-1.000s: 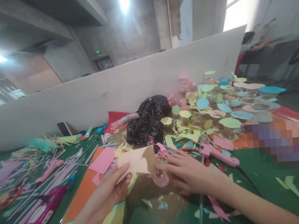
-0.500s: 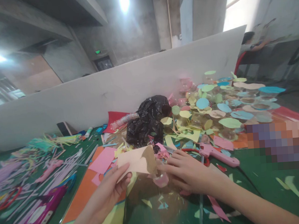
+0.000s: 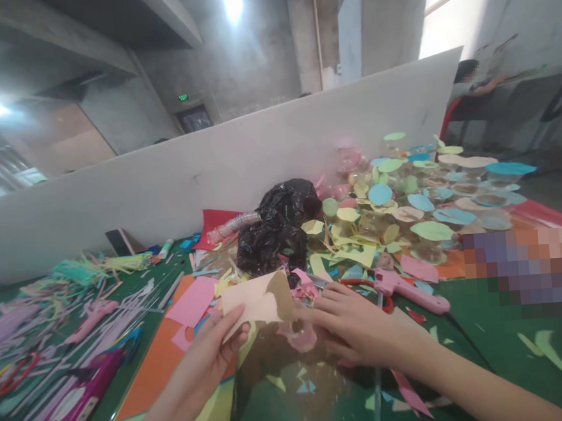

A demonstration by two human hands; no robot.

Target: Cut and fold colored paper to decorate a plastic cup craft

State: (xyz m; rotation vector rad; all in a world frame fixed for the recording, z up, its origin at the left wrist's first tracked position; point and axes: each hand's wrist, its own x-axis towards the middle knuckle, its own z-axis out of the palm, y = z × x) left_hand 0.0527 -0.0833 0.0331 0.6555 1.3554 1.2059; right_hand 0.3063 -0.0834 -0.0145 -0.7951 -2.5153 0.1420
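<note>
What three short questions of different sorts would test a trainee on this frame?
1. True or false: the left hand pinches a tan paper piece at its near edge.
2. Which tool lies on the table just past the right hand? A) pink glue gun B) hammer C) stapler
3. Fill in: the crumpled bag behind the paper is coloured ____.
Key: 1 true; 2 A; 3 black.
</note>
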